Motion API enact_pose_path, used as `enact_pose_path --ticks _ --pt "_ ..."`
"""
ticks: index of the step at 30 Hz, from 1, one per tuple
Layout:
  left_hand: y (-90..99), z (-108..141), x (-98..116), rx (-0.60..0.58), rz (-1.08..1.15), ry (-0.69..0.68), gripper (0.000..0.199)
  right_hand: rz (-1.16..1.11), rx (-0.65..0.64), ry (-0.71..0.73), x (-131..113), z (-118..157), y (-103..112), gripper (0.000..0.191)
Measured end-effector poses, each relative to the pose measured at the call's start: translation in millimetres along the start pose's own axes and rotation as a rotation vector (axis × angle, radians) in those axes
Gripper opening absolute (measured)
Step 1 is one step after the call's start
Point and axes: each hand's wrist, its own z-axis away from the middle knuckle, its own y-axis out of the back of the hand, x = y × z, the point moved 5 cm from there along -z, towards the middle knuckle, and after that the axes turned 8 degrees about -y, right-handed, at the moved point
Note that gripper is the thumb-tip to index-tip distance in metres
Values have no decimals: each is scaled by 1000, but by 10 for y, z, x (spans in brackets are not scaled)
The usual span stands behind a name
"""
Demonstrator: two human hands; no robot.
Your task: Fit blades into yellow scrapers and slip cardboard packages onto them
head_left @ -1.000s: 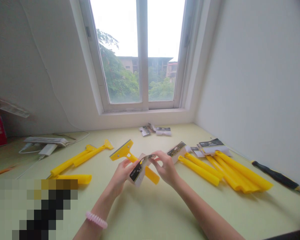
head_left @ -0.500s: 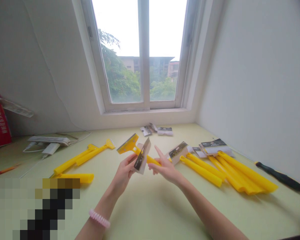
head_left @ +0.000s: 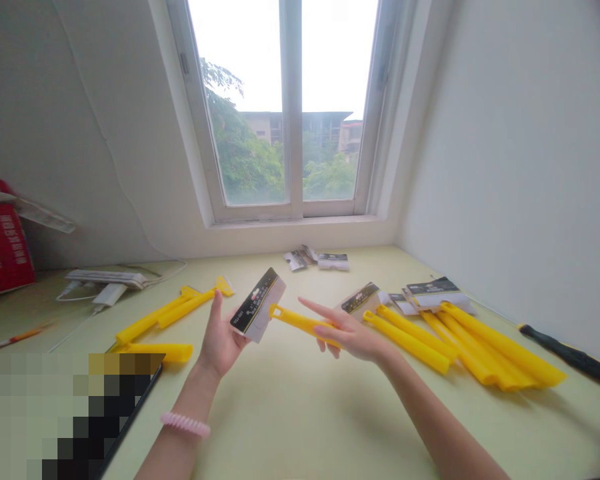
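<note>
My right hand [head_left: 353, 330] is closed around the handle of a yellow scraper [head_left: 300, 321], its index finger stretched out to the left. Over the scraper's head sits a folded black-and-white cardboard sleeve [head_left: 256, 310], which hides the blade. Beside the sleeve's left end is my left hand [head_left: 223, 343], open, with its thumb raised apart. Its other fingers are partly hidden behind the sleeve, so I cannot tell whether they touch it. A pink coil band [head_left: 185, 424] circles my left wrist.
Several sleeved yellow scrapers [head_left: 500, 340] lie at right, near a black-handled tool [head_left: 565, 350]. Bare yellow scrapers [head_left: 150, 320] lie at left, by a power strip [head_left: 107, 279]. Loose cardboard sleeves [head_left: 333, 261] rest below the window. A red box [head_left: 5, 247] stands far left.
The exposed scraper head is now covered by the cardboard sleeve. My left hand has loosened, its thumb lifting away to the left. My right hand has shifted slightly right with the scraper.
</note>
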Motion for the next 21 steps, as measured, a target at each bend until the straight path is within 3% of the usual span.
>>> enact_pose_path --ticks 6,11,15,17,21 --pt "16 -8 -38 -83 -264 -20 44 165 31 -26 33 24 69 53" --pt "41 -31 -26 -42 -389 -27 45 225 1 -45 21 69 130 53" --pt "-43 -9 -110 -102 -528 -52 64 384 -45 -165 43 262 155 55" --pt "-119 17 -212 -159 -563 -29 67 505 56 -153 19 384 125 54" --pt "-294 78 -408 -264 -597 23 45 673 304 -10 -47 537 -138 57"
